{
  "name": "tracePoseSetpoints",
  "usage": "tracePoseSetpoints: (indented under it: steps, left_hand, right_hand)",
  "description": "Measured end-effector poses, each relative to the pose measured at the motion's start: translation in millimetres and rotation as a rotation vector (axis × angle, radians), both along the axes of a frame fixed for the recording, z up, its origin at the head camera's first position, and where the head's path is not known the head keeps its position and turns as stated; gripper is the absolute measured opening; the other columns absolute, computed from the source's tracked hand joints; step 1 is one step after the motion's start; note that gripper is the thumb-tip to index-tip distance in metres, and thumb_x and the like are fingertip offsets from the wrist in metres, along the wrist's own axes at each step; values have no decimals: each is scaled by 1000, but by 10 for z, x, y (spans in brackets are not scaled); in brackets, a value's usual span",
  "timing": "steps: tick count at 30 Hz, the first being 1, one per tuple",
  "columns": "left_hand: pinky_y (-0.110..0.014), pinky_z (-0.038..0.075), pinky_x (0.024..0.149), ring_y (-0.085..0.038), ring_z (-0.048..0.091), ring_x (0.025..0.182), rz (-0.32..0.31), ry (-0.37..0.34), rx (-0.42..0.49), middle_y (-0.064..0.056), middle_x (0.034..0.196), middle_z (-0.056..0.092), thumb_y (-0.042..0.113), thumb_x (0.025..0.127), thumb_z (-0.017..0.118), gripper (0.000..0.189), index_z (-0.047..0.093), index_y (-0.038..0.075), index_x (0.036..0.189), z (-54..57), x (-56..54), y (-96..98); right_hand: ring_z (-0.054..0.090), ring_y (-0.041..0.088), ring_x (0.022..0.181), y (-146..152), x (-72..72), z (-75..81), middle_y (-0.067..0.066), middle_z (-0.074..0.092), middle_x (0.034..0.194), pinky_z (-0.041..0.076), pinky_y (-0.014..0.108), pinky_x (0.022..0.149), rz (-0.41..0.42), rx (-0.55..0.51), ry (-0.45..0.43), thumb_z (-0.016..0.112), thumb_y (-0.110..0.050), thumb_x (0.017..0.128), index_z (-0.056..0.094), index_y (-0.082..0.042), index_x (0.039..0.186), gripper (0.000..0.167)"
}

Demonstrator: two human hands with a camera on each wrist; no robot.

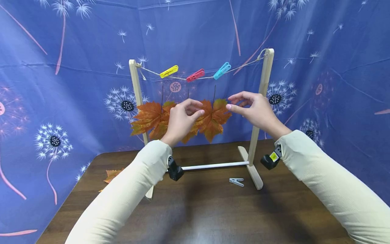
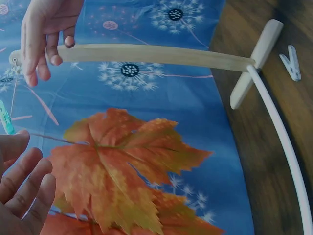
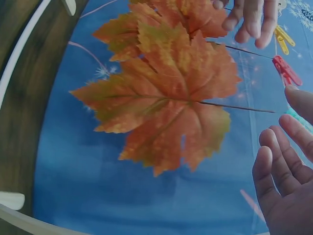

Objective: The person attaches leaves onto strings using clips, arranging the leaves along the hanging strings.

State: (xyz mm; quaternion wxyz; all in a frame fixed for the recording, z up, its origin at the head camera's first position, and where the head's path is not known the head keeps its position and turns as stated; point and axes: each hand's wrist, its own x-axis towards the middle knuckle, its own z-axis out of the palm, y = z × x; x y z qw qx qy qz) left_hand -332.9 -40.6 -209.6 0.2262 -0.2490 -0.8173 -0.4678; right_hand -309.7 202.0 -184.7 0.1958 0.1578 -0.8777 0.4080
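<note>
Orange-green maple leaves hang below a string between wooden posts, stems up toward the clothespins: a left leaf (image 1: 148, 117), a right leaf (image 1: 213, 118) and one mostly behind my left hand. Yellow (image 1: 169, 71), red (image 1: 195, 75) and blue (image 1: 222, 70) clothespins sit on the string (image 1: 243, 65). My left hand (image 1: 184, 118), fingers loosely bent, is in front of the middle leaf and holds nothing. My right hand (image 1: 256, 110), also holding nothing, hovers beside the right leaf's edge, thumb and fingers apart. In the right wrist view the right leaf's stem (image 3: 239, 106) runs toward the blue clothespin.
A pale clothespin (image 1: 236, 182) lies on the brown table (image 1: 207, 210) near the stand's right foot (image 1: 254, 176). A white bar (image 1: 216, 166) joins the stand's posts low down. Another leaf (image 1: 112, 175) lies on the table, partly behind the left sleeve. Blue dandelion-print cloth hangs behind.
</note>
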Motion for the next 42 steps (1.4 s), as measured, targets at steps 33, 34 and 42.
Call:
tracePoseSetpoints:
  steps: [33, 34, 42]
  left_hand:
    - [-42, 55, 81, -23, 71, 93, 107, -271, -174, -6, 104, 75, 19, 95, 74, 24, 72, 10, 118, -1047, 265, -1392]
    - [-41, 55, 80, -22, 71, 92, 106, -283, -175, -5, 103, 75, 19, 95, 74, 24, 72, 11, 118, -1089, 267, -1440]
    - [-42, 52, 82, -25, 69, 97, 105, -310, -191, -4, 103, 75, 16, 94, 75, 24, 72, 8, 117, -1385, 279, -1766]
  right_hand:
    - [65, 19, 91, 348, 121, -1203, 10, 74, 104, 50, 30, 76, 35, -36, -164, 74, -24, 95, 71, -3, 119, 32]
    - [65, 18, 90, 355, 124, -1238, 9, 74, 103, 50, 30, 76, 35, -34, -159, 74, -24, 95, 71, -4, 119, 32]
    - [63, 10, 81, 410, 152, -1519, 13, 75, 108, 49, 27, 61, 45, -93, -203, 75, -21, 94, 71, 0, 118, 32]
